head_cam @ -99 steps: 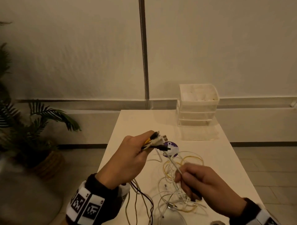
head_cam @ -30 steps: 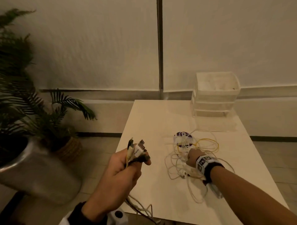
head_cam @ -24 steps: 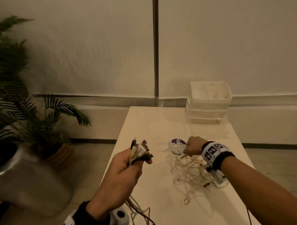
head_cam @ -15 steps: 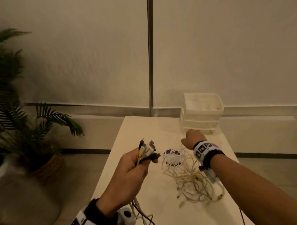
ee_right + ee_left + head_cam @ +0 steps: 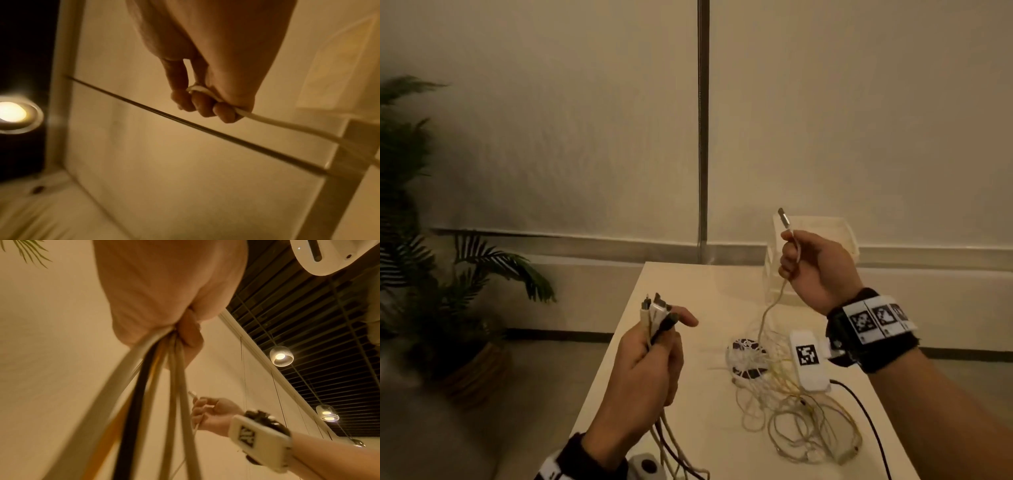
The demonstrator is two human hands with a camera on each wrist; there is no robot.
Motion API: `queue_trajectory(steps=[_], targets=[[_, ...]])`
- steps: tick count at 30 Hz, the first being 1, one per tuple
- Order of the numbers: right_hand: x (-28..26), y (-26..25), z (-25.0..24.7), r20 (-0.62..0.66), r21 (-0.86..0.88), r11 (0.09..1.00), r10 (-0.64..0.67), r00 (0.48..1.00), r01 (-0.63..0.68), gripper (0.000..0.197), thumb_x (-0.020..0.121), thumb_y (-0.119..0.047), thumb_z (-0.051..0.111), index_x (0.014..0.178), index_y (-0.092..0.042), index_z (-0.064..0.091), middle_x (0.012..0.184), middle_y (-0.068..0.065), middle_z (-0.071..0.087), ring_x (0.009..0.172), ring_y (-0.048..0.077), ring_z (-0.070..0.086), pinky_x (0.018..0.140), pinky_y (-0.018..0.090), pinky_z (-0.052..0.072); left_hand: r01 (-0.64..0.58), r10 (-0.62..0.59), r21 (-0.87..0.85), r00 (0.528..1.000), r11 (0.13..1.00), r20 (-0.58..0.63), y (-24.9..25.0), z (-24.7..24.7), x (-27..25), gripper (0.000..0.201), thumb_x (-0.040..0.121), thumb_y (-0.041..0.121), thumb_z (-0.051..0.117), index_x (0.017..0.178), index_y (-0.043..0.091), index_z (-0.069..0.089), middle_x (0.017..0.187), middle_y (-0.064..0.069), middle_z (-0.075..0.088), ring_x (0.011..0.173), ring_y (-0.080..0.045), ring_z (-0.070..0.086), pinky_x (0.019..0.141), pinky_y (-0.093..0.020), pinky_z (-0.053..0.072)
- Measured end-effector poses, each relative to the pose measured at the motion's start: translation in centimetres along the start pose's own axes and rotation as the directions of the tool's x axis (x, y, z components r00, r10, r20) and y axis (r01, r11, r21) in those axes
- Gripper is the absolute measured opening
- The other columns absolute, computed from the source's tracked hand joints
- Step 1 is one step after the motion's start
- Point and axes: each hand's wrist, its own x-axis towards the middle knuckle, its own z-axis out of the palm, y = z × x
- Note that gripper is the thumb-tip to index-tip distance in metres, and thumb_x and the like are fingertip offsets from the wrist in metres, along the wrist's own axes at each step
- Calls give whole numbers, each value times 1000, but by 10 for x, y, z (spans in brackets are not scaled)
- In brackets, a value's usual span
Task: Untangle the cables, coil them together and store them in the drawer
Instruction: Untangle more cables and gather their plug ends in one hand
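Cables, head view: one bundle gripped in the left hand, fingers curled round it, plug ends standing above the fist, tails hanging off the near table edge. One white cable held up in the right hand, fingers closed on it, plug pointing up above the fist, the cord dropping to a tangle of white and yellow cables on the table. Purple disc under the tangle's far side. Drawer unit at the table's far end, partly behind the right hand. Plant on the floor to the left.

Left wrist view: bundle from beneath, showing separate strands, white, black and yellow, squeezed in the left hand. Right hand beyond, with the white cable. Ceiling lamps, seen only here.

Right wrist view: right hand close up, fingers wrapped round the white cable, which trails off right. Table and tangle not shown. Blurred.
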Motion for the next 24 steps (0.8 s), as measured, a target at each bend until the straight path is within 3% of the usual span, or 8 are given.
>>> queue_trajectory(steps=[4,8,12,15,18,20,22,24], targets=[[-60,18,21,146,-59,998,-25,989,34,13,87,-11,52,85,-6,64,61,7,50,55,15,42,56,26,31,0,0,-56,1000,998,6,4,15,16,38,93,46,36,104,24,64,53,-2,33,43,-14,19,43,-22,18],[-112,47,35,201,-401,896,-115,973,189,10,88,-5,62,89,-11,70,73,7,65,58,18,55,57,27,45,23,-17,-94,998,995,64,0,36,26,41,93,43,40,112,14,62,59,-1,28,45,-13,18,42,-21,18],[-128,58,42,142,-485,840,-199,970,243,12,83,-3,67,81,-13,74,73,12,71,60,33,61,55,32,48,16,0,-109,989,994,148,-4,52,25,40,94,43,42,114,20,68,56,-2,49,42,-11,41,43,-21,31],[-129,62,41,55,-409,893,-178,982,185,8,82,-4,68,78,-8,74,68,16,70,52,24,57,49,30,45,27,9,-184,982,983,189,-9,57,24,49,93,50,44,114,14,68,61,-10,58,44,-16,50,46,-25,43],[-130,63,42,47,-418,889,-183,982,186,8,82,-9,69,76,-9,75,65,10,69,50,20,55,49,32,45,51,-22,-156,983,986,185,-11,61,24,46,88,47,52,105,10,72,66,-21,56,42,-16,48,43,-23,38],[-130,65,42,69,-441,870,-215,974,223,8,82,-8,69,76,-8,75,77,3,73,49,21,57,50,34,47,55,-39,-111,989,992,145,-13,64,24,41,87,44,56,94,9,75,60,-20,53,39,-17,45,41,-24,32],[-130,67,41,110,-458,848,-244,963,268,9,82,-4,70,79,-8,77,94,-5,75,52,23,62,52,32,52,36,-29,-96,997,995,77,-13,63,25,42,90,41,54,86,4,74,56,-18,55,41,-20,45,39,-23,36],[-130,73,37,171,-539,777,-277,946,325,11,81,-5,72,86,-13,77,92,-9,75,57,19,67,57,29,55,-11,10,-57,1000,998,-17,-10,57,26,47,91,45,50,77,6,71,54,-17,52,43,-21,44,41,-25,37]])
